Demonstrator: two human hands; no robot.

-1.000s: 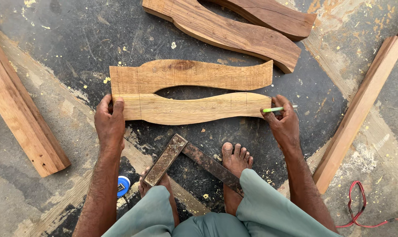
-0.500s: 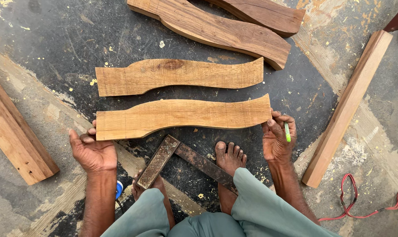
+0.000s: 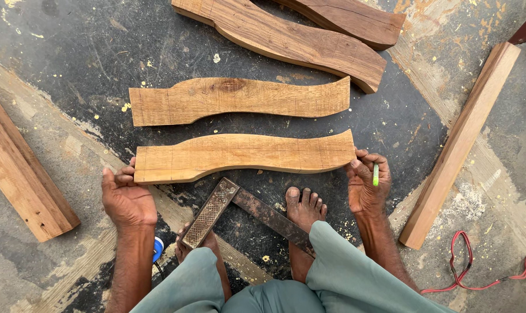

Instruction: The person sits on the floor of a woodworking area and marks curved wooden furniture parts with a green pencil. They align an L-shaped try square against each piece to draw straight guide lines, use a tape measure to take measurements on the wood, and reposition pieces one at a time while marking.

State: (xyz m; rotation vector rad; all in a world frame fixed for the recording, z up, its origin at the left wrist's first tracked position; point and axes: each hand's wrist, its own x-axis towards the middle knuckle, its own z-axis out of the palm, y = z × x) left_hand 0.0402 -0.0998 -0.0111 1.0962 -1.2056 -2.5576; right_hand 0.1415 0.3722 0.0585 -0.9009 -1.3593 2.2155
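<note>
A curved wooden piece (image 3: 239,155) lies on the dark floor right in front of me. My left hand (image 3: 125,199) grips its left end, fingers curled against the edge. My right hand (image 3: 366,182) touches its right end while holding a green pencil (image 3: 375,174) between the fingers. A second, matching curved piece (image 3: 234,98) lies a little farther away, parallel to the first and apart from it. A metal try square (image 3: 239,211) rests on the floor between my bare feet, just below the near piece.
Two thicker, darker curved pieces (image 3: 286,40) lie at the top. A straight wooden batten (image 3: 463,139) runs diagonally on the right, and a plank (image 3: 19,174) lies at the left. A red cable (image 3: 477,272) loops at the lower right. A small blue object (image 3: 158,249) sits by my left wrist.
The near curved piece has been pulled away from the far one toward me. My hands moved from on top of it to its two ends.
</note>
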